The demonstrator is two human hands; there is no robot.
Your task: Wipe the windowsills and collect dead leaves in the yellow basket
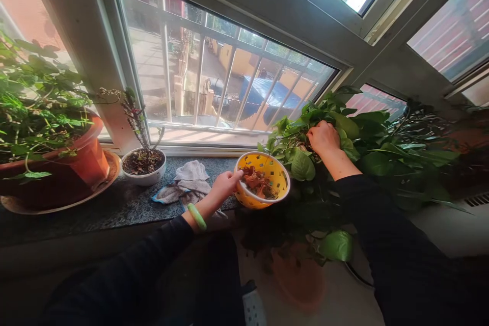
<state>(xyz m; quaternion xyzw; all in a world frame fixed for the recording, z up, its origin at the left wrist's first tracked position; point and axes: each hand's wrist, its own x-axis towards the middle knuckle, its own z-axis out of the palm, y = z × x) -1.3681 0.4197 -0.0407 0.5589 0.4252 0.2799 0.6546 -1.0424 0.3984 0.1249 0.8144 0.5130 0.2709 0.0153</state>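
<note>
At the centre of the frame, the basket (250,200): yellow with a pale rim, its mouth tipped toward us, near the front edge of the sill (130,205); we cannot tell whether the sill bears its weight.
Left hand (224,184): closed on the basket's left rim, thumb over the edge, with a green bangle (196,216) at the wrist.
Right hand (324,138): right of centre, in among the bushy plant (303,164); the fingers look curled and narrow, but foliage hides their tips, so we cannot tell whether they hold anything.
Dry leaves (256,181): brown and curled, heaped loosely inside the basket; we take this heap as the part done.
Bushy plant: mostly green, spreading over the right of the frame. With one hand in it, we judge the work here unfinished; how much withered growth is left we cannot tell, as the inner stems are hidden.
Room in the basket: much of the inner wall shows bare above the heap, so we judge it could take more.
Cloth (193,178): crumpled on the sill, just left of the basket, held by neither hand.
White pot (148,177): left of centre, touched by neither hand.
Red pot (91,155): at the left edge, full of green growth, also untouched; we cannot tell whether either pot needs anything.
</note>
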